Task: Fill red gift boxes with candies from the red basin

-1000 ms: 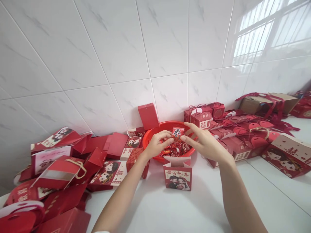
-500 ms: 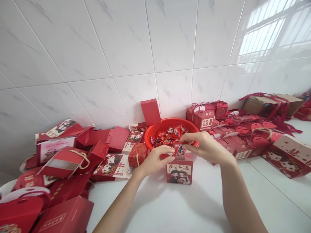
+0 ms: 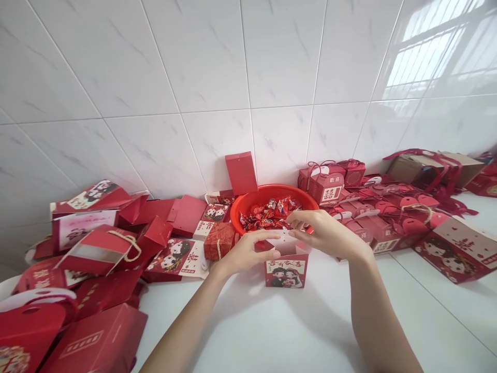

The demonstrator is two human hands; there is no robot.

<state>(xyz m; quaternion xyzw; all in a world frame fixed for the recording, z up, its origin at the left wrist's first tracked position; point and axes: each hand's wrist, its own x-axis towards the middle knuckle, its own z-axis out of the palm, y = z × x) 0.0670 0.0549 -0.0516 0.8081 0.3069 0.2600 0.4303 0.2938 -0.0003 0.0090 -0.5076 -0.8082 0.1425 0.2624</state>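
A red gift box [image 3: 286, 273] with a cartoon couple on its front stands upright on the white tabletop, top open and pale back flap raised. My left hand [image 3: 243, 254] is at its upper left edge, thumb and fingers apart, fingertips by the opening. Over the box's upper right side hovers my right hand [image 3: 318, 233], fingers curved and apart, close to the back flap. I see nothing held in either hand. Just behind the box, a red plastic basket [image 3: 272, 194] contains several red-wrapped candies [image 3: 267, 213]. The box's inside is hidden.
Left of me, red gift boxes [image 3: 104, 331] lie heaped, some with rope handles. A patterned red box [image 3: 219, 241] sits beside the basket, and a plain red box [image 3: 241, 172] leans on the tiled wall [image 3: 213, 140]. More boxes [image 3: 373, 228] crowd the right.
The red candy packet between my hands above the box has gone from view. My right hand's fingers have come apart. The view has shifted slightly.
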